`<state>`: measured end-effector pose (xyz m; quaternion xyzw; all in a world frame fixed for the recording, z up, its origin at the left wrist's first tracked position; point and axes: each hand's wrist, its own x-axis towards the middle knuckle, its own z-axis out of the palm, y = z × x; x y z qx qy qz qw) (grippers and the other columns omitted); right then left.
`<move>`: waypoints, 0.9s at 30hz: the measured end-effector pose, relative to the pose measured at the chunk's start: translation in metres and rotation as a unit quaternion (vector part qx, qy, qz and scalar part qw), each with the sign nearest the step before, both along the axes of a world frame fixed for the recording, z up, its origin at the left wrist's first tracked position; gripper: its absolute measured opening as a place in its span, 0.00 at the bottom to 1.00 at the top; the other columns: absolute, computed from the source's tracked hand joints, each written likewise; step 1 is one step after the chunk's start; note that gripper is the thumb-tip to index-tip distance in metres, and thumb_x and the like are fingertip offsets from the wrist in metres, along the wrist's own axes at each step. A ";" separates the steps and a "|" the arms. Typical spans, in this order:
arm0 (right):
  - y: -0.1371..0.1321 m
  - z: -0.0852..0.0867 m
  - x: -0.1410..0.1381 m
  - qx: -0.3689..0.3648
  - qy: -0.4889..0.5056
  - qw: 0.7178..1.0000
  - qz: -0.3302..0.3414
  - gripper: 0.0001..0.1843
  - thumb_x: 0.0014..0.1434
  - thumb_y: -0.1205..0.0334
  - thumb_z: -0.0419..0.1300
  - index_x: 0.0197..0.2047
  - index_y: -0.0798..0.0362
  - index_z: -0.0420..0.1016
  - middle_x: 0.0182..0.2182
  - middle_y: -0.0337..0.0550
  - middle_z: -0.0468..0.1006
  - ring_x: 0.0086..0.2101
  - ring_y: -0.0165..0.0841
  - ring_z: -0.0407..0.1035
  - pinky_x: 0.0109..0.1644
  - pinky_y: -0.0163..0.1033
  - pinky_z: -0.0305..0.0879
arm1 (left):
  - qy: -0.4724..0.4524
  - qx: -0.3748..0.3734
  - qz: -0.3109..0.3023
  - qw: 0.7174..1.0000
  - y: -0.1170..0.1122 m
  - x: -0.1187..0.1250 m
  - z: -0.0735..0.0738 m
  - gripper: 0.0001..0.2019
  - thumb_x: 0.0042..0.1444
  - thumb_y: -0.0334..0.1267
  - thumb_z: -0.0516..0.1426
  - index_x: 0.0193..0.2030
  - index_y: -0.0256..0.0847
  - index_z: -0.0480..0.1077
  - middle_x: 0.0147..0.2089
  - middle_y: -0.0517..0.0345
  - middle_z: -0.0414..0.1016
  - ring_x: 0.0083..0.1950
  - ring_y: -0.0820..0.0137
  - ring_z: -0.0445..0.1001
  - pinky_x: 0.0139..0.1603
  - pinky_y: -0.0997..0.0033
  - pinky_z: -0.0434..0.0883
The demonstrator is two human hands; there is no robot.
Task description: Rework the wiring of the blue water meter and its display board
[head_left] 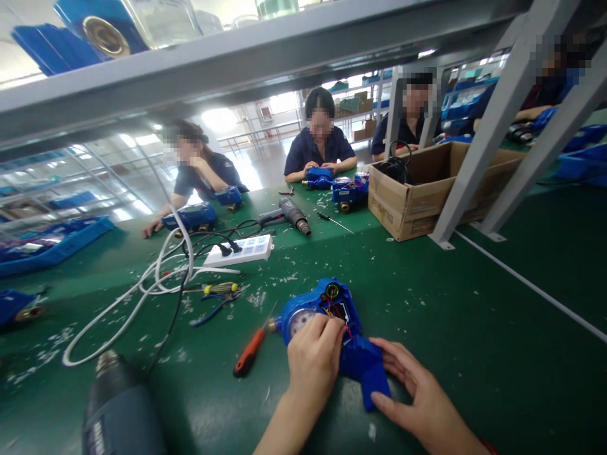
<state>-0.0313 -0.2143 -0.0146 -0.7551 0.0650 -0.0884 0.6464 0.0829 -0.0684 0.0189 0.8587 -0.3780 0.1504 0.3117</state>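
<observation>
A blue water meter (289, 303) lies on the green bench in front of me, its round dial partly hidden behind my hand. Its electronics compartment is uncovered, showing a circuit board, a round black part (332, 291) and thin red and yellow wires (345, 315). My left hand (313, 354) reaches over the meter, thumb and fingers pinched together on the red wires. With my right hand (417, 392) I grip the blue cover (365, 366) from the right, between thumb and fingers. The cover sits against the near end of the meter.
An orange-handled screwdriver (250, 352), pliers (213, 309) and a yellow-handled screwdriver (221, 289) lie to the left. A heat gun (121, 404) is near left, another (294, 215) farther back. Beyond are a power strip (246, 248), white cable, cardboard box (412, 205), shelf posts and co-workers.
</observation>
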 end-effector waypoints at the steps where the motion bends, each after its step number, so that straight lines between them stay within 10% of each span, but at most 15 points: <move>1: 0.000 -0.001 0.001 0.053 0.013 0.998 0.006 0.29 0.50 0.64 0.61 0.55 0.52 0.59 0.50 0.51 0.68 0.49 0.40 0.66 0.53 0.45 0.64 | 0.005 -0.003 -0.005 1.000 0.001 0.001 0.003 0.06 0.58 0.34 0.51 0.38 0.43 0.69 0.33 0.59 0.70 0.32 0.73 0.68 0.34 0.74 0.64; 7: -0.006 0.003 0.004 0.212 0.057 0.975 0.037 0.32 0.51 0.55 0.63 0.55 0.54 0.57 0.48 0.52 0.71 0.47 0.40 0.67 0.54 0.49 0.61 | 0.041 -0.086 0.042 0.995 0.028 -0.007 0.019 0.05 0.59 0.33 0.50 0.38 0.40 0.66 0.31 0.60 0.68 0.30 0.76 0.67 0.32 0.77 0.65; 11: -0.006 0.003 0.003 0.224 0.052 0.972 0.042 0.31 0.51 0.55 0.63 0.55 0.53 0.57 0.48 0.51 0.71 0.48 0.41 0.67 0.54 0.49 0.61 | 0.140 -0.050 0.011 0.989 0.035 -0.028 0.000 0.05 0.58 0.35 0.51 0.36 0.41 0.68 0.29 0.61 0.67 0.26 0.76 0.66 0.27 0.76 0.64; 18: 0.000 0.000 -0.001 0.124 0.043 0.991 0.019 0.32 0.52 0.58 0.62 0.57 0.53 0.54 0.50 0.53 0.68 0.50 0.40 0.64 0.56 0.47 0.60 | 0.056 -0.100 0.017 0.993 0.022 -0.037 -0.027 0.10 0.56 0.31 0.53 0.46 0.41 0.67 0.42 0.56 0.70 0.43 0.73 0.71 0.44 0.76 0.69; 27: 0.006 -0.006 -0.004 -0.035 -0.011 0.999 -0.013 0.30 0.50 0.61 0.63 0.55 0.49 0.57 0.50 0.46 0.65 0.48 0.37 0.65 0.51 0.38 0.66 | -0.038 -0.082 0.030 0.995 0.019 -0.036 -0.032 0.06 0.55 0.27 0.52 0.40 0.36 0.66 0.36 0.56 0.72 0.38 0.75 0.72 0.39 0.78 0.71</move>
